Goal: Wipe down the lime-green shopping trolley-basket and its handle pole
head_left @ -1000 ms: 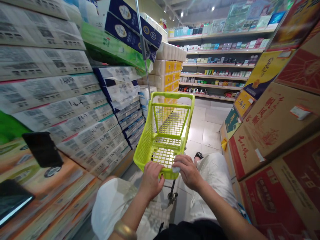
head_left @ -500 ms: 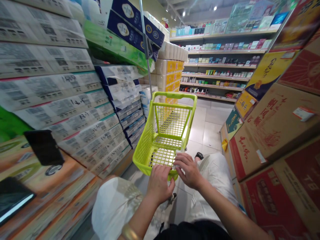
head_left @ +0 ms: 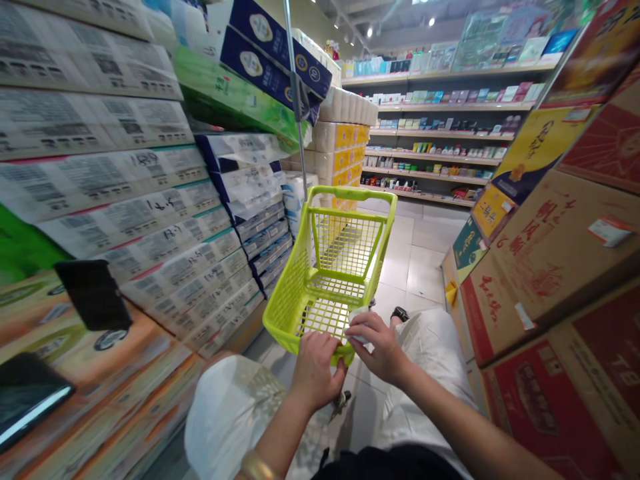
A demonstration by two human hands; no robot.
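Note:
A lime-green plastic shopping basket point(head_left: 280, 293) with grid walls stands between my knees, and nothing lies inside it. My left hand point(head_left: 319, 370) grips its near rim, fingers over the edge and thumb outside. At the near right corner, my right hand point(head_left: 377, 343) pinches a crumpled white wipe point(head_left: 357, 323) against the rim. The wipe is partly covered by my fingers, so whether it is tissue or cloth I cannot tell. A metal pole point(head_left: 301, 153) rises by the basket's far left corner.
Stacked packs with handwritten numbers point(head_left: 165, 200) rise on the left. Two dark phones, one upper point(head_left: 93, 293) and one lower point(head_left: 30, 393), lie on orange cartons point(head_left: 150, 353). Cardboard boxes point(head_left: 545, 233) line the right. Product shelves point(head_left: 435, 107) stand at the back beyond the tiled floor point(head_left: 425, 267).
My right hand has shifted slightly along the basket's rim with the wipe, its fingers a little more bent. My left hand keeps its hold. The view has moved slightly.

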